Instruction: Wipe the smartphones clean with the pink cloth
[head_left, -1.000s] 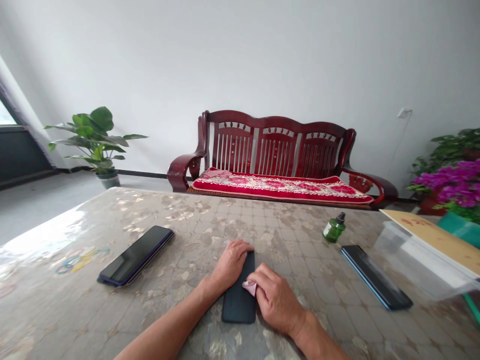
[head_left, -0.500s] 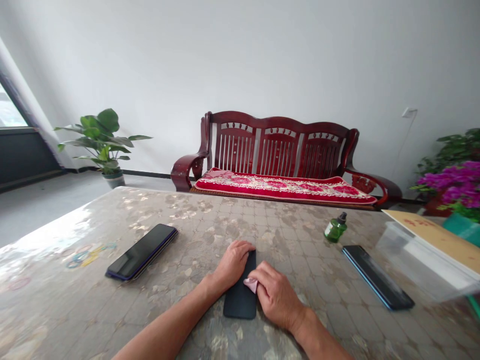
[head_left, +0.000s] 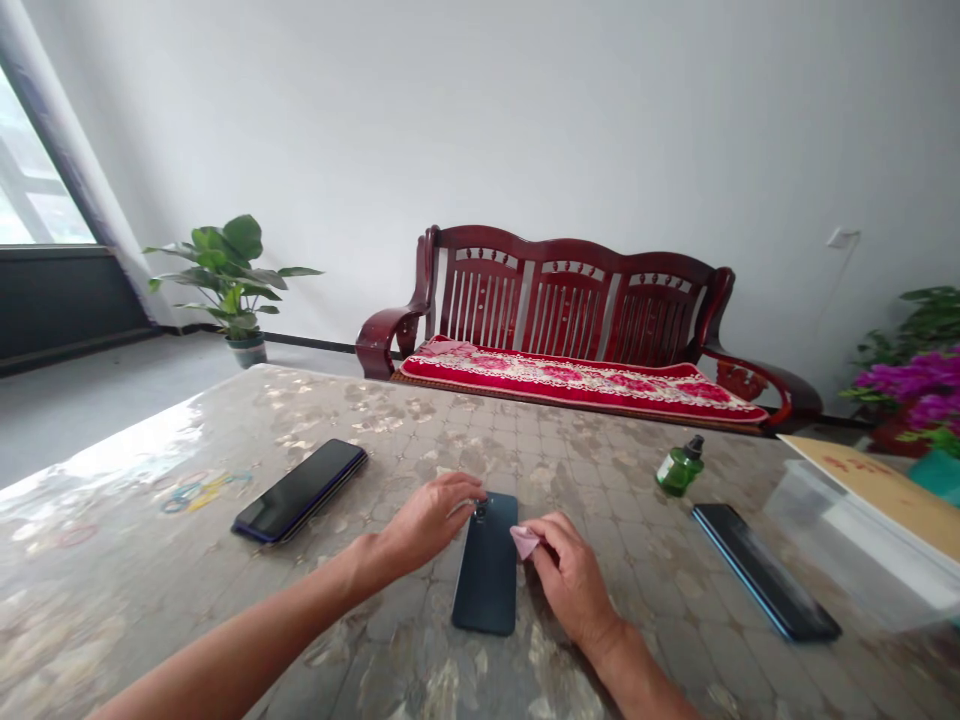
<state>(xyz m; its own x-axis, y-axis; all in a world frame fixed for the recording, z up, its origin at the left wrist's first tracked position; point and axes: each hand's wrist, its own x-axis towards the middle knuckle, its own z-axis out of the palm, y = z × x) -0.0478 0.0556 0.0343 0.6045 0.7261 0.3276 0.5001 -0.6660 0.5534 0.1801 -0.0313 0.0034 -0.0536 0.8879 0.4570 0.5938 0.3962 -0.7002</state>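
A dark blue smartphone [head_left: 486,575] lies back side up on the table in front of me, its camera lenses at the far end. My left hand [head_left: 427,518] is at the phone's upper left corner, fingers extended and open, the fingertips by the lenses; whether they touch it I cannot tell. Just off the phone's right edge, my right hand [head_left: 574,575] pinches a small pink cloth [head_left: 525,541] between thumb and fingers.
Another phone [head_left: 301,490] and several coloured rubber bands [head_left: 196,494] lie to the left. On the right are a green bottle [head_left: 681,468], a third phone [head_left: 765,570] and a clear plastic box [head_left: 847,540]. A wooden bench [head_left: 562,300] stands beyond the table [head_left: 390,420].
My left hand has shifted left, uncovering the phone's camera end. The right hand with the pink cloth has come off the phone's back to its right side. The view has turned slightly left.
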